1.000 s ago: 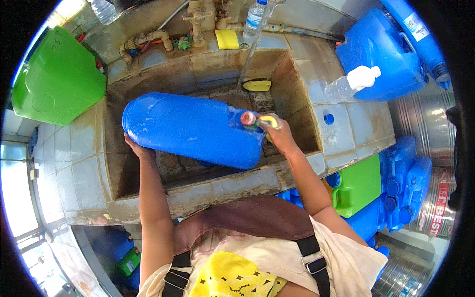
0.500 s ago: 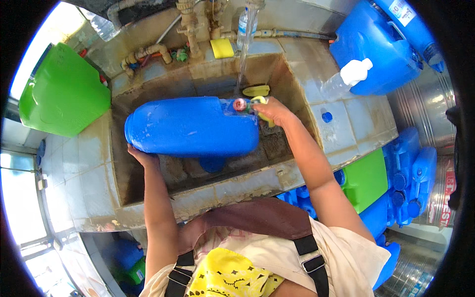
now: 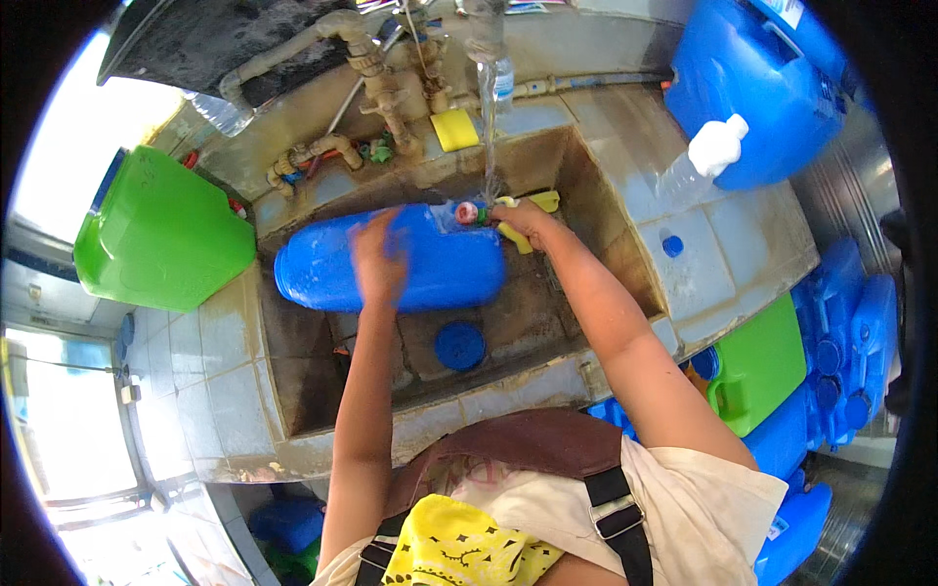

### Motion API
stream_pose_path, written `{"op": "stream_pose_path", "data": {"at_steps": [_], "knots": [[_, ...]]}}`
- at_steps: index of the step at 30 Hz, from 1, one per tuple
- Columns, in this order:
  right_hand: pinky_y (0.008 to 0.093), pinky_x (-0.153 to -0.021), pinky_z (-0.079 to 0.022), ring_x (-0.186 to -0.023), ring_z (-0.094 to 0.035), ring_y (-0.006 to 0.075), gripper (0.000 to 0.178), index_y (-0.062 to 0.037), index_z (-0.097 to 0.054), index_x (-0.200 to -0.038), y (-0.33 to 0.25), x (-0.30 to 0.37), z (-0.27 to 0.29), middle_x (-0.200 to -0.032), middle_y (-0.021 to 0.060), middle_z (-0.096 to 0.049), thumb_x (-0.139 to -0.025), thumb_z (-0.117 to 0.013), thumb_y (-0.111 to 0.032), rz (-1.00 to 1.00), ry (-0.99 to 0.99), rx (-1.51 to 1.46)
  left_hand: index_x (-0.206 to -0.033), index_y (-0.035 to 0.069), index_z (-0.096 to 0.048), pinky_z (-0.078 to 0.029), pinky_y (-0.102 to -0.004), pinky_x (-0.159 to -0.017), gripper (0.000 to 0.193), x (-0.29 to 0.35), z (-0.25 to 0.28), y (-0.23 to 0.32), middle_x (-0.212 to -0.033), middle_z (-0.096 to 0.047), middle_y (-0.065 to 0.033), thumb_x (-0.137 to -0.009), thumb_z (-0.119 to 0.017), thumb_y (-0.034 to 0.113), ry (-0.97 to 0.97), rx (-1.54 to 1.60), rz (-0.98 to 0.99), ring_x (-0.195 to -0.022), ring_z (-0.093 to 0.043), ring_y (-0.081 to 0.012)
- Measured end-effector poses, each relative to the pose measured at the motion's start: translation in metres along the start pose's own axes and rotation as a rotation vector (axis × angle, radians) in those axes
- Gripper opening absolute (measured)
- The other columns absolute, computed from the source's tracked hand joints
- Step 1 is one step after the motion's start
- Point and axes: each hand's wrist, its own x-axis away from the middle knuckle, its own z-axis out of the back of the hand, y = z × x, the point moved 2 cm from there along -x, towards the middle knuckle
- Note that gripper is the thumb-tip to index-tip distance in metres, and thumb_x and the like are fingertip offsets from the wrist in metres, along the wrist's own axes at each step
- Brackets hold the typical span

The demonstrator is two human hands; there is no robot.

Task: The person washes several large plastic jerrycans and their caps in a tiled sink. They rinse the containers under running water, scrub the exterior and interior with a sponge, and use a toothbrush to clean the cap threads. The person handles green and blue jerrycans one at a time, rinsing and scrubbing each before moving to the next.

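A long blue plastic container lies on its side across the tiled sink. My left hand, smeared by motion, is over the container's upper side; its fingers cannot be made out. At the right end, by a small reddish tap fitting, my right hand is closed on a yellow sponge. Water runs down from the faucet close to that hand. Another yellow piece lies behind my right hand. A round blue lid rests on the sink floor.
A green container stands on the left ledge. To the right are a blue cap, a clear bottle with a white top and a large blue container. A yellow sponge pad sits by the pipes. More jugs stand below right.
My left hand has left the container's lower left end and moved up over its side. The container has tipped and shifted, showing more of the blue lid. My right hand stays at the fitting.
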Motion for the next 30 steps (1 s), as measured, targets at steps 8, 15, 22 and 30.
{"op": "stream_pose_path", "data": {"at_steps": [8, 15, 22, 30], "knots": [[0.0356, -0.058, -0.057, -0.070, -0.064, 0.0226, 0.031, -0.0073, -0.056, -0.109, 0.064, 0.032, 0.031, -0.088, 0.0110, -0.066, -0.097, -0.053, -0.036, -0.115, -0.002, -0.978, -0.117, 0.016, -0.066, -0.047, -0.0429, -0.090, 0.047, -0.078, -0.114, 0.039, -0.097, -0.071, -0.0133, -0.081, -0.067, 0.046, -0.720, -0.114, -0.099, -0.090, -0.067, -0.0326], [0.0420, -0.068, -0.054, -0.080, -0.061, 0.0229, 0.041, -0.0075, -0.055, -0.116, 0.092, 0.062, 0.054, -0.097, 0.0086, -0.063, -0.095, -0.054, -0.042, -0.138, 0.137, -1.069, -0.111, 0.015, -0.069, -0.048, -0.0404, -0.086, 0.043, -0.082, -0.092, 0.058, -0.090, -0.071, -0.0106, -0.074, -0.072, 0.038, -0.888, -0.088, 0.020, -0.086, -0.067, -0.0282], [0.0280, -0.076, -0.047, -0.089, -0.056, 0.0109, 0.035, -0.0036, -0.057, -0.120, 0.048, 0.104, 0.050, -0.100, 0.0045, -0.061, -0.091, -0.066, -0.021, 0.455, 0.231, -0.503, -0.104, 0.014, -0.070, -0.044, -0.0403, -0.097, 0.037, -0.062, -0.046, 0.072, -0.079, -0.068, -0.0050, -0.070, -0.075, 0.026, -0.746, 0.205, 0.064, -0.075, -0.064, -0.0210], [0.0413, -0.086, -0.051, -0.103, -0.061, 0.0304, 0.029, -0.0177, -0.069, -0.106, 0.012, 0.120, 0.015, -0.110, 0.0063, -0.061, -0.077, -0.067, -0.011, 0.865, 0.283, 0.394, -0.103, 0.011, -0.071, -0.038, -0.0374, -0.104, 0.034, -0.050, -0.041, 0.092, -0.077, -0.068, -0.0027, -0.071, -0.076, 0.022, -0.709, 0.113, -0.070, -0.070, -0.065, -0.0177]]}}
